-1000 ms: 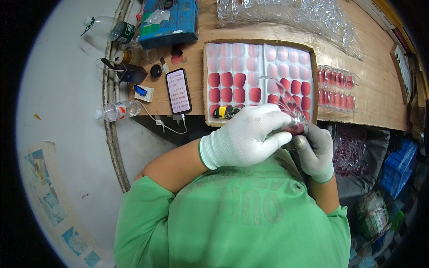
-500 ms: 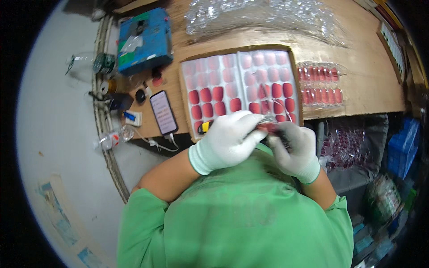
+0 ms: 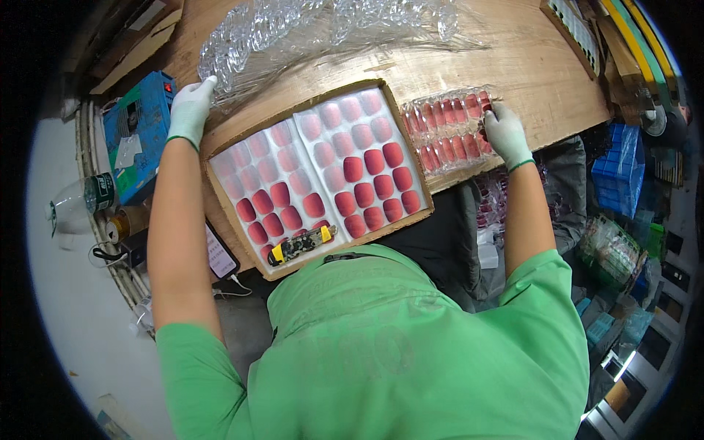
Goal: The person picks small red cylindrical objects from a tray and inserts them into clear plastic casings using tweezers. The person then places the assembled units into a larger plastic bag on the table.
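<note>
Beside the box [image 3: 412, 221], a tray of red pieces [image 3: 444, 131] is pinched at its right end by the right hand [image 3: 506, 133]; clear trays [image 3: 290, 40] are touched by the left hand [image 3: 191, 113], its grip unclear.

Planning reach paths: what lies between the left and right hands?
Head view, left hand to right hand: bare wooden table, upper part of the cardboard box, then clear trays of red pieces.

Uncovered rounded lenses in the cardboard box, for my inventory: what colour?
Those rounded lenses are red; head view.
</note>
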Motion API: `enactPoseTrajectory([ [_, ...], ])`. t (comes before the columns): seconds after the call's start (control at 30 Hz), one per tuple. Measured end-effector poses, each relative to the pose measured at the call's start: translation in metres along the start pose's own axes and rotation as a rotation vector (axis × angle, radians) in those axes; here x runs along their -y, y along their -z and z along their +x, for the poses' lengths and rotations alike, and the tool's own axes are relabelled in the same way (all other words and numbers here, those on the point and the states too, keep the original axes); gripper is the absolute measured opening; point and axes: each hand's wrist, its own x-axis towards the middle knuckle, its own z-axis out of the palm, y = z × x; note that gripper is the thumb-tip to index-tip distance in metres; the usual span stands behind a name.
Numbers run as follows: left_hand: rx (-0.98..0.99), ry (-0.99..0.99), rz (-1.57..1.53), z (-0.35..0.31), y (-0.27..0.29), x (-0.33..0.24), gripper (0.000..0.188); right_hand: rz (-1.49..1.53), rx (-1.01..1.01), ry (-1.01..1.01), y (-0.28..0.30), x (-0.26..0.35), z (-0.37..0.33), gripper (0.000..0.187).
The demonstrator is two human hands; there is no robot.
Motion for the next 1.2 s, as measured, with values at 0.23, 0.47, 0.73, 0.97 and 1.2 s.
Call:
enactPoseTrajectory([
  [0.23, -0.266, -0.259, -0.241, -0.079, 0.040, -0.033, 0.036, 0.330, -0.346, 0.264, 0.010, 0.093, -0.064, 0.028],
  [0.47, -0.187, -0.496, -0.273, -0.255, -0.037, -0.027, 0.016, -0.048, 0.195, 0.485, -0.061, 0.218, -0.138, 0.036],
  [0.73, 0.256, -0.375, -0.466, -0.343, -0.048, -0.011, 0.029, 0.236, 0.298, 0.448, -0.069, 0.210, -0.135, 0.025],
  [0.97, 0.480, -0.326, -0.896, -0.370, -0.028, -0.027, 0.036, 0.321, -0.050, 1.002, -0.046, 0.121, -0.152, 0.021],
  [1.2, 0.443, -0.300, -0.830, -0.363, -0.032, -0.018, 0.027, 1.108, 0.145, 0.509, -0.011, 0.181, -0.199, 0.019],
])
